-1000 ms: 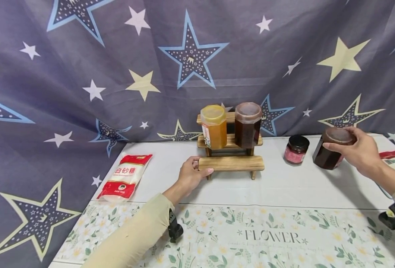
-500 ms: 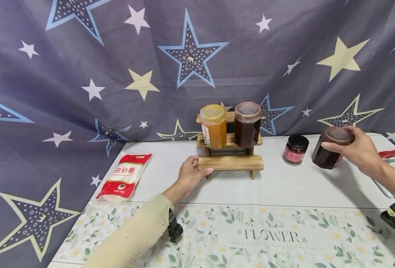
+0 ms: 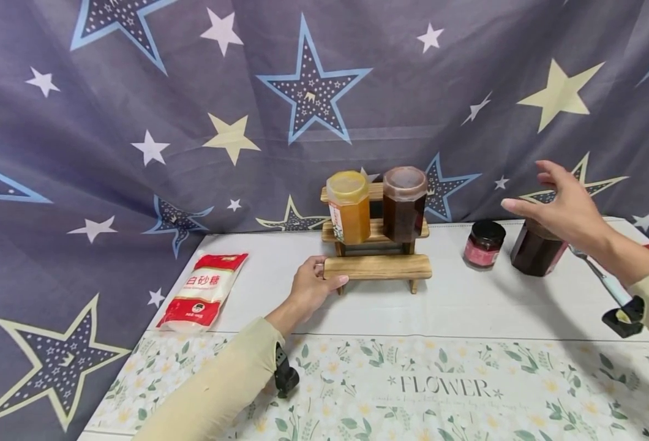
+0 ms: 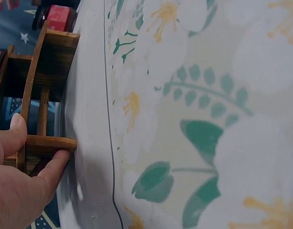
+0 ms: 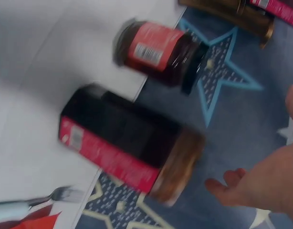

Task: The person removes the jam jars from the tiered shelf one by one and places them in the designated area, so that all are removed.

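Right hand (image 3: 569,208) has risen off the tall dark jar (image 3: 535,252), its fingers parted, holding nothing; the jar stands upright just below them at frame right. Well apart, mid-frame, the left hand (image 3: 309,288) grips the wooden stand (image 3: 379,267).

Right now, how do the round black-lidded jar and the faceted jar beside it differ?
The round jar is shorter; the faceted jar is taller. The round jar's lid is black; the faceted jar's is brownish. Both stand upright, with dark contents and pinkish labels.
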Demonstrator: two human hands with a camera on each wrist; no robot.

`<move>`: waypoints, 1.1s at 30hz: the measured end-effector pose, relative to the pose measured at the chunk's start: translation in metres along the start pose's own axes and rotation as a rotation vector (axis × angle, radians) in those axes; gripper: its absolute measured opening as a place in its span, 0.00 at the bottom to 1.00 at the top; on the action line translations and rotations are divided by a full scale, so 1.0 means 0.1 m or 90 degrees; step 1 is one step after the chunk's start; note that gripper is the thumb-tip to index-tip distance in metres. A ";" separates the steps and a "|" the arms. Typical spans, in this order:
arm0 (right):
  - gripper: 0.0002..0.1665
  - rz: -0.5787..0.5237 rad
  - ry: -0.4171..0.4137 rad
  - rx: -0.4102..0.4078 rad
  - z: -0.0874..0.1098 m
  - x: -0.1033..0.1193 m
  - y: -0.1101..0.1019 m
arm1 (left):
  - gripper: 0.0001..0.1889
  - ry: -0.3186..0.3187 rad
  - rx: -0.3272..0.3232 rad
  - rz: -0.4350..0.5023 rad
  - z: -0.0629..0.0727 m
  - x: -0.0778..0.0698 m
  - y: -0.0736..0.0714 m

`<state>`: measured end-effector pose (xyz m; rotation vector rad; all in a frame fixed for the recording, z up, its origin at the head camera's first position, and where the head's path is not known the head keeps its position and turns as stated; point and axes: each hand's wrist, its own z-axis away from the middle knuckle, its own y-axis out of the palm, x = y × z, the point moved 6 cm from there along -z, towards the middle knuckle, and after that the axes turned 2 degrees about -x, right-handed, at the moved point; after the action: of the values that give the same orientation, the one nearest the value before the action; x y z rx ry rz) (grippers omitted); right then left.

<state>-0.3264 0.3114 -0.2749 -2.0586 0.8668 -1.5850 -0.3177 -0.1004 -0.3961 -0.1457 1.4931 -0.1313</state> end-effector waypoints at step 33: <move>0.55 -0.200 -0.144 0.092 -0.17 1.24 1.18 | 0.31 -0.011 -0.006 -0.015 -0.02 -0.01 0.02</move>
<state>-0.3491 0.1419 -0.2585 -2.2949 0.3521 -1.4728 -0.3200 -0.0986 -0.3951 -0.1717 1.4749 -0.1422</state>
